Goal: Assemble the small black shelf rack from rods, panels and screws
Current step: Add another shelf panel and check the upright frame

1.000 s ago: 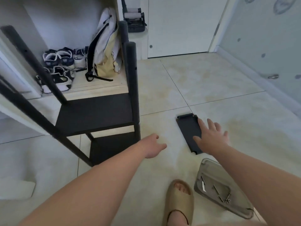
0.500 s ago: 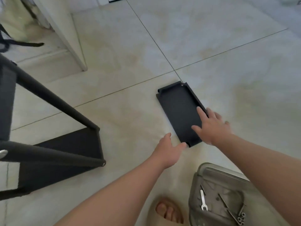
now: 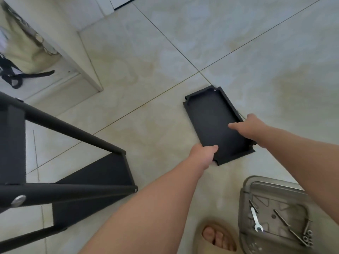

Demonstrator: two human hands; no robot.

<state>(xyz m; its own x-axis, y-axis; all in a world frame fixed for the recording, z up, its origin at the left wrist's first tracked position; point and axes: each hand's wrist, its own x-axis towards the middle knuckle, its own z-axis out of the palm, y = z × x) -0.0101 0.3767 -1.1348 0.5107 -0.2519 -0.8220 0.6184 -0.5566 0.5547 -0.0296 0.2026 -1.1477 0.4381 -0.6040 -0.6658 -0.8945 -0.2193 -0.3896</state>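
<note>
Your shelf panel (image 3: 216, 123) lies on the tile floor (image 3: 146, 107) ahead of you. It is a matte black rectangle with its raised lip upward and a notch at each corner. Your left hand (image 3: 201, 153) grips its near left corner, thumb on top. Your right hand (image 3: 251, 125) holds the right long edge with the thumb laid across the flat face; its fingers are hidden over the rim.

There is bare glossy tile beyond the panel and to its left. Further left stands the part-built rack (image 3: 97, 173), whose round black rods (image 3: 73, 132) slant toward you, well apart from the panel.

Near your right forearm sits a clear plastic container (image 3: 244, 198) holding a small flat wrench (image 3: 255, 219) and long bolts (image 3: 282, 219). Your sandalled foot (image 3: 216, 237) is just beside it.
</note>
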